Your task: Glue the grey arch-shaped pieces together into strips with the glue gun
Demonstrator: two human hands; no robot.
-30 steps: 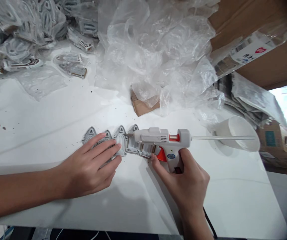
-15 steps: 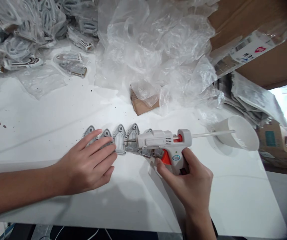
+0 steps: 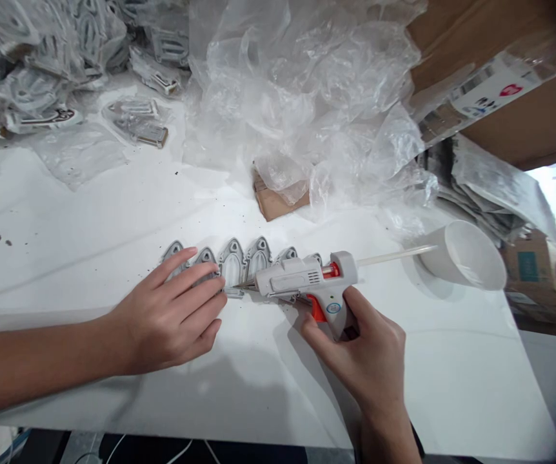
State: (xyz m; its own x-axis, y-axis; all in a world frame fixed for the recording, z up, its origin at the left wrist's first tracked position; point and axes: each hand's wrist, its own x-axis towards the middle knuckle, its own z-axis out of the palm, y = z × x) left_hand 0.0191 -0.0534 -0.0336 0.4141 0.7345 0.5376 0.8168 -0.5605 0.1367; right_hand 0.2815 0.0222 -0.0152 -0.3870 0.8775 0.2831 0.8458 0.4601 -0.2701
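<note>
A row of several small grey arched pieces (image 3: 258, 256) lies on the white table. My left hand (image 3: 176, 312) rests flat, fingers stretched over the leftmost pieces and partly covering them. In my right hand (image 3: 367, 351) is a white hot glue gun (image 3: 307, 277) with a red trigger, gripped by its handle. A clear glue stick (image 3: 397, 255) sticks out of its back. The gun's nozzle points left at the lower part of the third piece from the left; whether it touches cannot be made out. The gun's body hides parts of the pieces on the right.
A white plastic cup (image 3: 466, 254) lies tilted at the right. Crumpled clear plastic bags (image 3: 317, 84) cover the back, over a cardboard scrap (image 3: 278, 203). Bagged grey parts (image 3: 65, 58) are heaped at the back left. A cardboard box (image 3: 527, 267) stands beyond the right edge.
The glue gun in my right hand has moved left and slightly down, from the fourth piece to the lower part of the third. My left hand has stayed in place.
</note>
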